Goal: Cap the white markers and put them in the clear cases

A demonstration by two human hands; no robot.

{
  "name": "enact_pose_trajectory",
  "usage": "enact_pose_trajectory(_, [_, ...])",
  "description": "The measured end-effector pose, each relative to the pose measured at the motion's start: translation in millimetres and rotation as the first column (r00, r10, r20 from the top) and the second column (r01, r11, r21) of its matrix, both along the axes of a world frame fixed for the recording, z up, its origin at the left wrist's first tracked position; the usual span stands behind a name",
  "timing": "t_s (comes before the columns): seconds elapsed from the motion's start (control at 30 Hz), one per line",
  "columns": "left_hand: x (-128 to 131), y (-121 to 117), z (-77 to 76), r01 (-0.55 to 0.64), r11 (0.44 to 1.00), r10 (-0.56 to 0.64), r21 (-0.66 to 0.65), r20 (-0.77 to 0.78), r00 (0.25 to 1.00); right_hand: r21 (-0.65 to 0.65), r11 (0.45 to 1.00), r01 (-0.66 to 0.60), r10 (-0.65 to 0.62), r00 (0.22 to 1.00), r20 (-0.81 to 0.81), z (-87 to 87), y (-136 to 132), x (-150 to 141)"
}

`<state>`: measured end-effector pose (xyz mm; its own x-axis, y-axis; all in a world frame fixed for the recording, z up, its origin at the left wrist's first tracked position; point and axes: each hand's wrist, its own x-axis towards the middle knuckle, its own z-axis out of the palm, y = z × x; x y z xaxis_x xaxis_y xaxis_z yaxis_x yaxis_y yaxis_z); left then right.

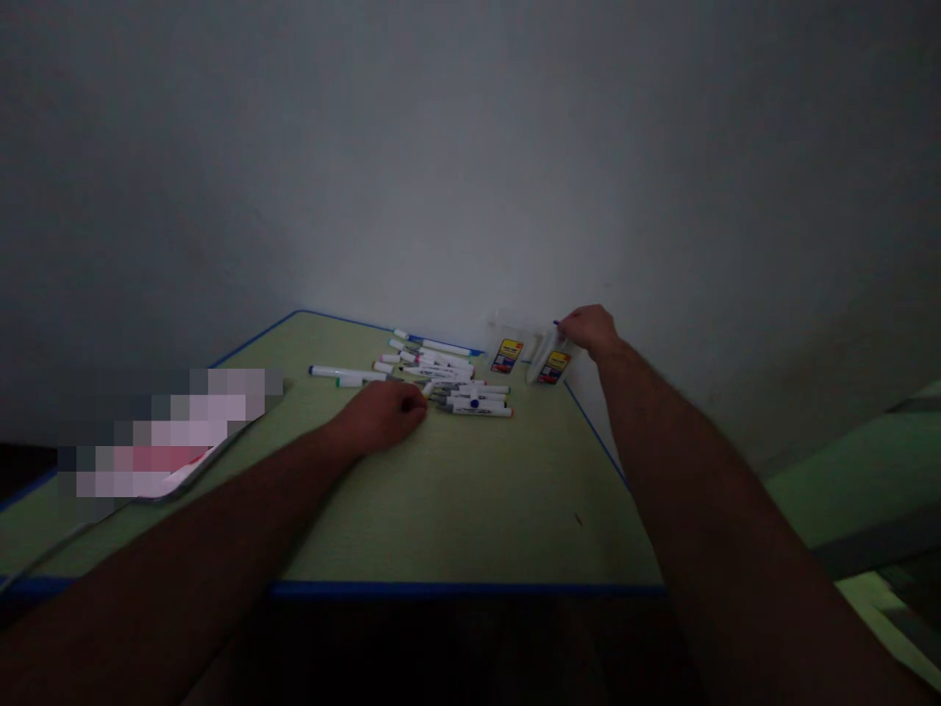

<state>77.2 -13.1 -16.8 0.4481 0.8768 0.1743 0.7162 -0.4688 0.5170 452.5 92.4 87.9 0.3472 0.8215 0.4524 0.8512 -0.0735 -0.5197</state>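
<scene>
My left hand (382, 417) rests low over the table, fingers curled closed at the left end of a pile of white markers (441, 373). A short white marker end (426, 390) shows at its fingertips; most of it is hidden. At the table's far right edge, my right hand (592, 328) pinches a marker with a blue end (557, 324) at the top of a clear plastic case (548, 358). That case is tilted and has a yellow, red and blue label. A second clear case (507, 343) with a similar label stands beside it on the left.
The light green table (470, 510) has a blue edge and meets a grey wall (470, 176). A device with a blurred-out screen (183, 441) lies on the left, with a cable (51, 554) running from it. Green furniture (867, 471) stands at the right.
</scene>
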Motion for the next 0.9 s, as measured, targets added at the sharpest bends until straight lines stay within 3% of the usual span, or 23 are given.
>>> enact_pose_trajectory(0.13, [0, 1, -0.3, 0.002, 1.0, -0.002, 0.007, -0.005, 1.0, -0.095, 0.992, 0.084, -0.068, 0.984, 0.166, 0.5, -4, -3])
enact_pose_trajectory(0.37, [0, -1, 1.4, -0.013, 1.0, 0.013, 0.01, -0.022, 1.0, 0.004, 0.996, 0.086, -0.085, 0.985, 0.147, -2.0, -11, -7])
enact_pose_trajectory(0.9, [0, 0, 0.9, -0.009, 1.0, 0.009, 0.004, -0.024, 1.0, -0.027, 0.999, 0.029, -0.022, 0.971, 0.236, -6.9, -34, -9])
